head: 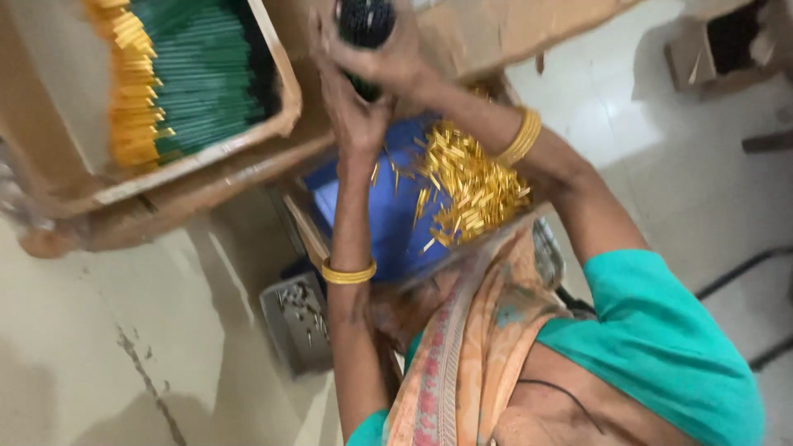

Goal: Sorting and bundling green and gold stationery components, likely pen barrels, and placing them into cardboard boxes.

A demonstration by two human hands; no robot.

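Both hands, left hand (pixel 357 116) and right hand (pixel 388 62), are clamped together around a dark bundle of sticks (pixel 366 23) at 12 o'clock, above a blue tray (pixel 363 206) of gold caps (pixel 472 183), with a cardboard box (pixel 277 99) of green sticks (pixel 202 74) at 10 o'clock.

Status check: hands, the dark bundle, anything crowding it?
Left hand and right hand both clasp dark bundle, raised. Gold pieces heaped on blue tray below. Box of green sticks alongside, apart.
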